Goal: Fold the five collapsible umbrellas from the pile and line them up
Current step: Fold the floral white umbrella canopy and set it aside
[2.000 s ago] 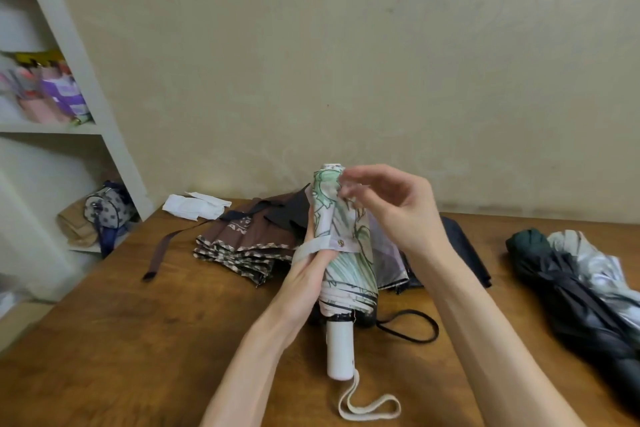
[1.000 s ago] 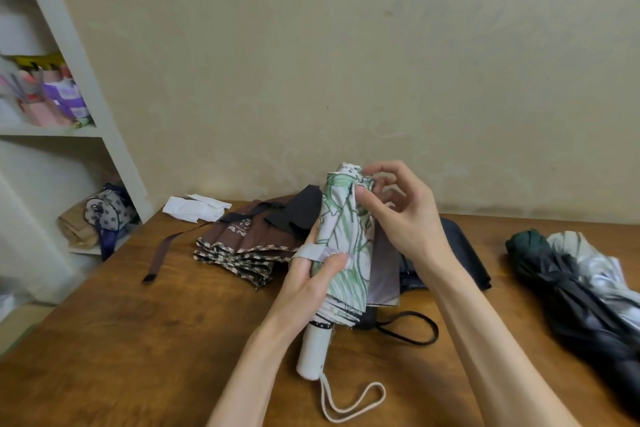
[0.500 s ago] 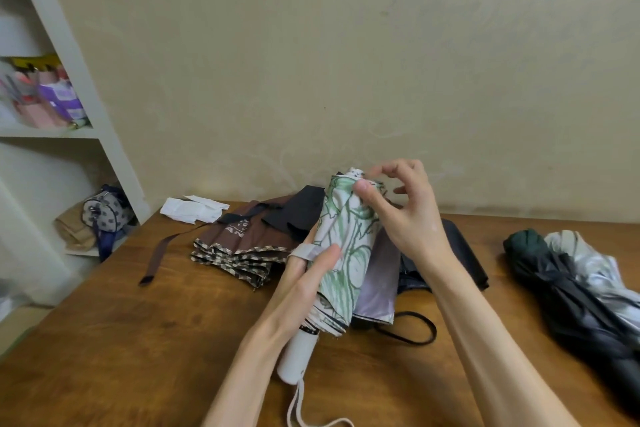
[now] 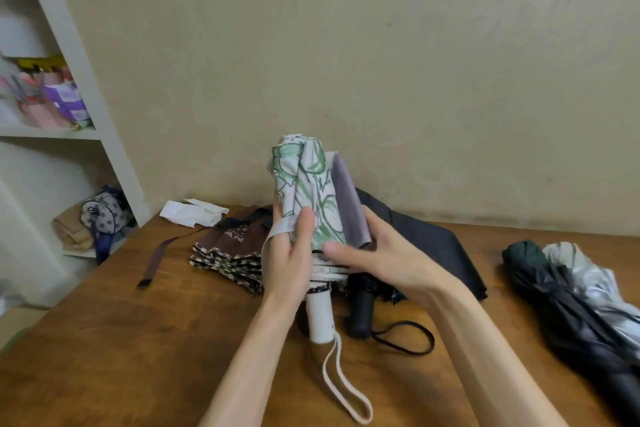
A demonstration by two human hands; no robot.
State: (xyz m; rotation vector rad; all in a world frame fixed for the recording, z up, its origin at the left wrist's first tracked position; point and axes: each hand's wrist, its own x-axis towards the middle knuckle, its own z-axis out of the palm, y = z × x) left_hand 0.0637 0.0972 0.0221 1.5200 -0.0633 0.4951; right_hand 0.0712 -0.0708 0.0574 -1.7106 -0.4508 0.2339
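The wooden surface (image 4: 138,340) fills the lower view, with a white shelf unit (image 4: 86,73) standing off its left edge, well left of the fingers. Far right of the fingers, a dark bundle (image 4: 561,302) of dark green and silver umbrella fabric lies unfolded on the surface. Just behind and to the right of the fingers a black umbrella (image 4: 433,239) lies spread flat, its black handle (image 4: 360,308) pointing toward the person, below the right fingers. Just left of the fingers, a brown umbrella (image 4: 228,246) with checked trim lies pleated flat, its brown strap (image 4: 161,253) trailing left.

The floral umbrella (image 4: 308,184), white with green print, is held nearly upright above the surface between both hands. The left hand (image 4: 287,263) grips its lower canopy, thumb pressed on the front, fingers curled round the back. The right hand (image 4: 384,253) pinches the canopy's lower edge from the right: thumb on the front, fingers (image 4: 372,222) curled behind a loose lavender panel. The white handle (image 4: 320,319) hangs below the fingers, its end at the surface.

A spotted bag (image 4: 102,215) sits on a low shelf, far left. A white cloth (image 4: 192,213) lies at the surface's back edge, left of the fingers. The wrist loop (image 4: 341,381) trails from the handle toward the person. The pale closure strap (image 4: 280,229) crosses the left forefinger.
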